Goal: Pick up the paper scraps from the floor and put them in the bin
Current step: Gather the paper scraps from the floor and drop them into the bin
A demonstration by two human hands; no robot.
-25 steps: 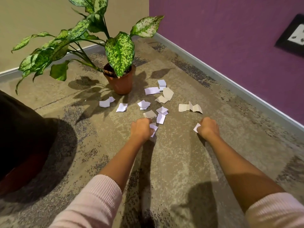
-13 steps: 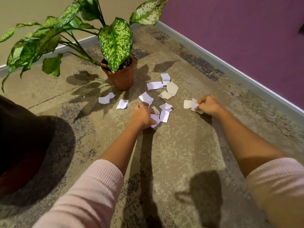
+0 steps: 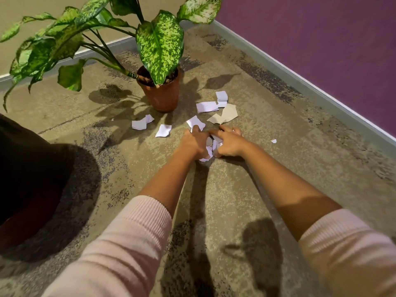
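Arms outstretched, left hand [image 3: 194, 144] and right hand [image 3: 231, 144] close together, fingers curled.

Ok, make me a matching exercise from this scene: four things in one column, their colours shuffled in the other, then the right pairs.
Things:
1. plant pot
2. wall
3. sleeve
4. bunched scraps

Colours:
a. pale pink
b. purple
c. terracotta
d. white

Pairs: 1-c; 2-b; 3-a; 4-d
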